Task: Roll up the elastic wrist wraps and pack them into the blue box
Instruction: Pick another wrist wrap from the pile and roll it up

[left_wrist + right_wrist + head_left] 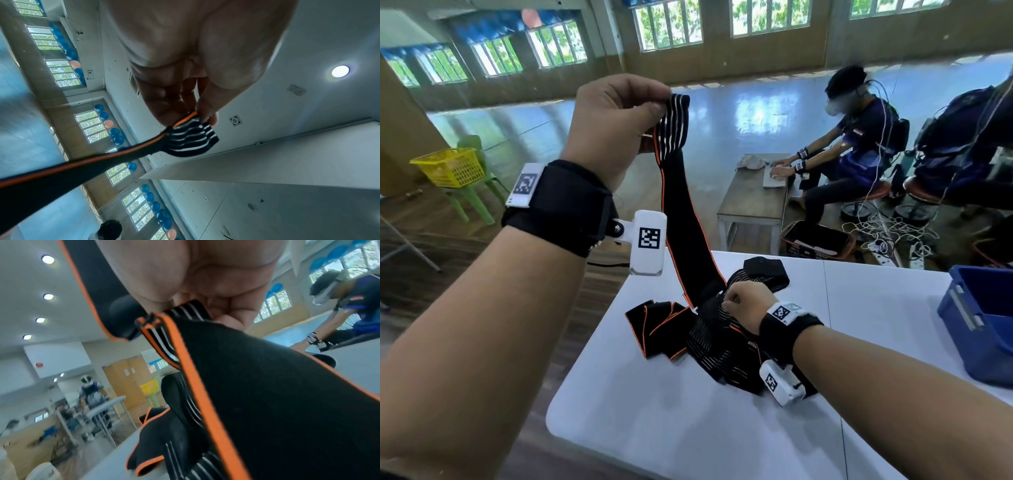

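— What are your fingers doing?
— On my left hand they are pinching the striped end of one wrist wrap, lifting it high.
— And the right hand?
— It is gripping the pile of wraps lying on the desk, with the blue box sitting at the right.

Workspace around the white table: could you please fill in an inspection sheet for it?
Surface: white table, bare at the near edge.
Job's things: lifted wrap stretched up from the pile of wraps; none rolled; blue box at right.
Clutter: nothing seen.
Grippers: left hand pinches the wrap's striped end; right hand grips wraps at the pile.
Cables: white cords on the floor.
Surroundings: seated person, yellow basket.
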{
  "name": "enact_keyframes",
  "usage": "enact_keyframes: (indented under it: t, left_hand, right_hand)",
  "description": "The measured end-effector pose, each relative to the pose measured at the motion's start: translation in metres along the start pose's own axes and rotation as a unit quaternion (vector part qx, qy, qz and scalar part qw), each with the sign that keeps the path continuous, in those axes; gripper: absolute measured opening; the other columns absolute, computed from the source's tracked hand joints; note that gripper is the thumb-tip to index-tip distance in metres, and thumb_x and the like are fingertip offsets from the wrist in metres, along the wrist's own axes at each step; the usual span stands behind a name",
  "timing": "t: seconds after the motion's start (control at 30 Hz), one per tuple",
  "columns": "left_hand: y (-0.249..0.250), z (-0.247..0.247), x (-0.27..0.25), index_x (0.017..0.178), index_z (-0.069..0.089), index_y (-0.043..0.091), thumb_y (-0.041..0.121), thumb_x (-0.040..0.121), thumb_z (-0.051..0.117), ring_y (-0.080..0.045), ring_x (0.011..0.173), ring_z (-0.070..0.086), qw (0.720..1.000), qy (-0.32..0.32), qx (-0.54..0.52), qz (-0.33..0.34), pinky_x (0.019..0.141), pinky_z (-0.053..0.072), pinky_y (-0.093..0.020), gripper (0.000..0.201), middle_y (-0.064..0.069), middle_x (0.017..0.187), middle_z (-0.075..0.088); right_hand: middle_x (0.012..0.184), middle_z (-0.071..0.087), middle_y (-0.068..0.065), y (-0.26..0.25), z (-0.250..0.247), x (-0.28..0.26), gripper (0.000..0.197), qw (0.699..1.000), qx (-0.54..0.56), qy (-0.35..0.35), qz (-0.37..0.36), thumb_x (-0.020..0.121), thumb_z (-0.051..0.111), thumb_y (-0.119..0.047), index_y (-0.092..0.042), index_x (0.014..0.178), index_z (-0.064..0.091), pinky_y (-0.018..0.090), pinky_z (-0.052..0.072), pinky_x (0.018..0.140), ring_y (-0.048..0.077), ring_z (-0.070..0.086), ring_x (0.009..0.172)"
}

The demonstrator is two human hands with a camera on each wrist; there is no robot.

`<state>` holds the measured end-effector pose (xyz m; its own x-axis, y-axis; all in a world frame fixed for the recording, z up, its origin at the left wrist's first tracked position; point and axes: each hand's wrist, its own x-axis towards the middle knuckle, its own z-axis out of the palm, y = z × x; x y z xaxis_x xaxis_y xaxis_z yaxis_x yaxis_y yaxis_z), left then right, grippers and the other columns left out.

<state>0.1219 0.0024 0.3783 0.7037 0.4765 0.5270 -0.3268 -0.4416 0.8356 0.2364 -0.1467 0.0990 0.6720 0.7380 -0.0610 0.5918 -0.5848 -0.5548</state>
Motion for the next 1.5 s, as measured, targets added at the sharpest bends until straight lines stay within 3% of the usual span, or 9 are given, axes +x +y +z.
enact_keyframes:
  t: [0.1, 0.23, 0.3, 0.4, 0.6, 0.83, 1.2, 1.4, 1.5]
  left_hand:
    - [-0.006, 0.006, -0.002, 0.084, 0.071, 0.015, -0.002, 0.090, 0.062, -0.023, 0.070, 0.065, 1.000, -0.010, 0.005, -0.013, 0.061, 0.056, -0.035, 0.020, -0.010, 0.085, 0.071]
    - [-0.014, 0.025, -0.009, 0.088, 0.071, 0.014, -0.003, 0.092, 0.061, -0.018, 0.064, 0.065, 0.999, -0.024, 0.011, -0.033, 0.056, 0.054, -0.028, 0.020, -0.014, 0.090, 0.068]
    - [-0.018, 0.038, -0.011, 0.089, 0.071, 0.013, -0.005, 0.092, 0.061, -0.015, 0.060, 0.066, 0.998, -0.030, 0.005, -0.050, 0.054, 0.054, -0.026, 0.021, -0.014, 0.088, 0.069]
    - [-0.020, 0.060, -0.012, 0.088, 0.074, 0.015, -0.003, 0.091, 0.063, -0.019, 0.063, 0.067, 0.996, -0.049, -0.009, -0.067, 0.057, 0.055, -0.029, 0.021, -0.012, 0.085, 0.072]
    - [-0.016, 0.107, -0.011, 0.092, 0.072, 0.019, 0.004, 0.086, 0.072, -0.022, 0.064, 0.065, 0.993, -0.091, -0.045, -0.054, 0.061, 0.057, -0.036, 0.016, -0.004, 0.092, 0.071]
    - [0.004, 0.163, -0.021, 0.095, 0.069, 0.009, -0.002, 0.093, 0.065, -0.022, 0.066, 0.070, 0.987, -0.124, -0.086, -0.056, 0.062, 0.061, -0.039, 0.012, -0.013, 0.098, 0.070]
    - [0.025, 0.208, -0.037, 0.102, 0.065, 0.010, 0.006, 0.092, 0.070, -0.022, 0.069, 0.068, 0.963, -0.154, -0.199, -0.099, 0.065, 0.058, -0.038, 0.012, -0.010, 0.091, 0.067]
    - [0.031, 0.227, -0.050, 0.092, 0.075, 0.007, 0.000, 0.088, 0.072, -0.018, 0.063, 0.069, 0.960, -0.132, -0.217, -0.117, 0.059, 0.057, -0.028, 0.008, -0.009, 0.078, 0.073]
    - [0.029, 0.233, -0.052, 0.092, 0.075, 0.009, 0.001, 0.092, 0.068, -0.017, 0.068, 0.070, 0.960, -0.120, -0.222, -0.124, 0.060, 0.056, -0.026, 0.011, -0.009, 0.083, 0.075]
  right_hand:
    - [0.082, 0.072, 0.000, 0.001, -0.020, -0.001, 0.020, 0.996, 0.064, 0.054, 0.012, 0.084, 0.070, -0.028, -0.012, 0.074, 0.072, 0.030, 0.050, 0.074, 0.017, 0.065, 0.081]
    - [0.078, 0.073, 0.001, -0.003, -0.090, -0.010, 0.002, 0.969, 0.212, 0.123, 0.008, 0.082, 0.075, -0.015, -0.016, 0.080, 0.076, 0.033, 0.054, 0.076, 0.013, 0.065, 0.074]
    - [0.081, 0.073, 0.006, -0.009, -0.133, -0.018, 0.011, 0.947, 0.279, 0.160, -0.014, 0.082, 0.073, -0.005, -0.016, 0.083, 0.076, 0.035, 0.055, 0.072, 0.017, 0.065, 0.074]
    - [0.088, 0.072, 0.004, -0.025, -0.195, -0.041, 0.023, 0.910, 0.357, 0.202, -0.053, 0.087, 0.063, 0.006, -0.015, 0.092, 0.073, 0.025, 0.051, 0.067, 0.012, 0.065, 0.078]
    - [0.098, 0.070, 0.011, -0.043, -0.273, -0.091, 0.019, 0.868, 0.392, 0.275, -0.134, 0.089, 0.064, 0.006, -0.011, 0.097, 0.069, 0.027, 0.058, 0.065, 0.015, 0.068, 0.078]
    - [0.104, 0.071, 0.014, -0.026, -0.286, -0.112, 0.018, 0.875, 0.350, 0.308, -0.131, 0.091, 0.060, 0.006, -0.007, 0.102, 0.069, 0.035, 0.061, 0.072, 0.021, 0.071, 0.086]
    - [0.084, 0.065, 0.003, 0.002, -0.289, -0.141, 0.022, 0.859, 0.307, 0.394, -0.110, 0.078, 0.076, 0.001, -0.014, 0.084, 0.062, 0.056, 0.060, 0.070, 0.039, 0.070, 0.079]
    - [0.079, 0.068, -0.002, 0.012, -0.270, -0.160, 0.013, 0.883, 0.239, 0.394, -0.085, 0.081, 0.078, -0.014, -0.022, 0.082, 0.067, 0.049, 0.060, 0.074, 0.018, 0.067, 0.072]
    - [0.096, 0.066, -0.010, 0.016, -0.244, -0.175, 0.034, 0.897, 0.252, 0.358, -0.055, 0.076, 0.084, -0.029, -0.033, 0.103, 0.064, 0.028, 0.060, 0.075, 0.006, 0.068, 0.083]
